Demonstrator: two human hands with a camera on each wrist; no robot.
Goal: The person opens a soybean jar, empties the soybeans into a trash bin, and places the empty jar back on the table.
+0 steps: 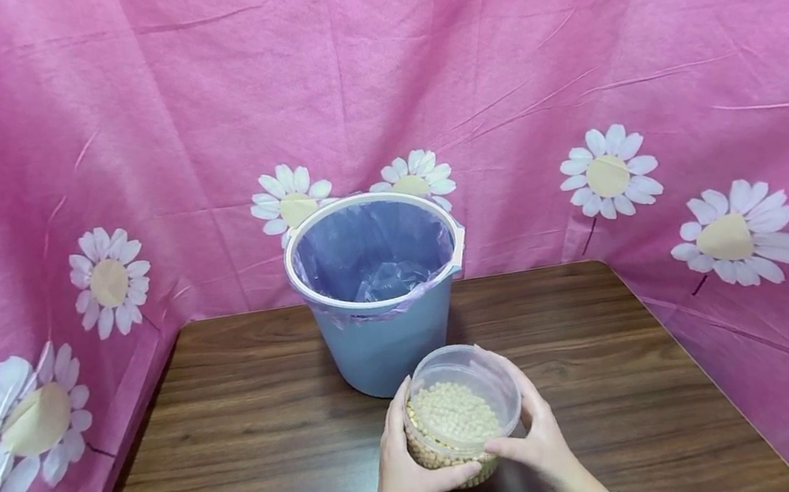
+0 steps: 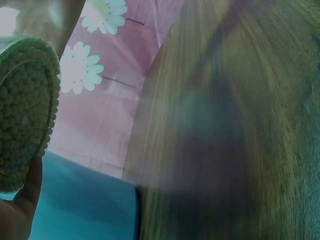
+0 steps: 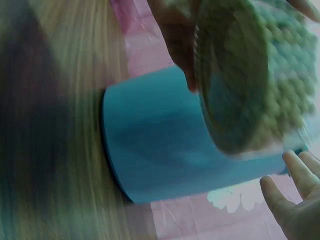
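Both hands hold a clear round plastic tub of pale, round dried beans up over the table, in front of the bin. My left hand grips its left side, thumb across the lower front. On the right, my right hand has its thumb at the front of the rim and its fingers round the far side. The tub leans slightly, and its bean-filled base shows from below in the left wrist view. Spread right fingers appear beside the tub in the right wrist view.
Just behind the tub a blue bin with a white rim and a thin plastic liner stands on the brown wood-grain table. A pink cloth with white daisies encloses the table's back and sides.
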